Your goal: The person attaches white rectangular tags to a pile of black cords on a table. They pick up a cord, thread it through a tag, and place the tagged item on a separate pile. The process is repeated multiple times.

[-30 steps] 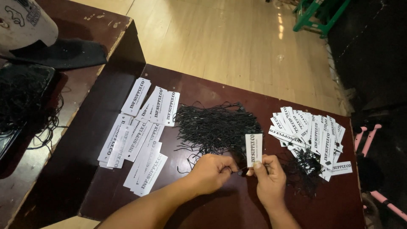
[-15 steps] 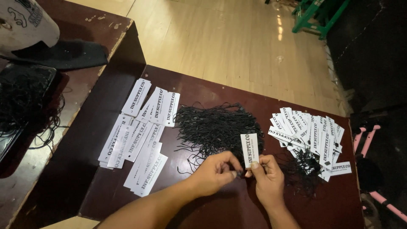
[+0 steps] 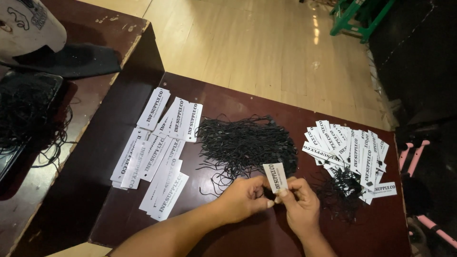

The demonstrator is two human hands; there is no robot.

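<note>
Left hand (image 3: 245,197): curled, fingertips pinched on the lower edge of a white paper tag (image 3: 274,177). Right hand (image 3: 299,202): fingers closed together on the same tag from the other side. The tag is held upright just above the dark table (image 3: 247,104), near its front edge. Black string pile (image 3: 245,143) is located just behind the hands. Loose tags (image 3: 157,152) are spread at left, strung tags (image 3: 350,152) at right. Bare tabletop is seen between the hands and the left spread.

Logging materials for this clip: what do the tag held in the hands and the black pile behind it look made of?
Held tag: likely matte white card, since it stands stiff and flat. Black pile: thin cord or string, probably textile or elastic; the tangled, curling strands suggest it.
</note>
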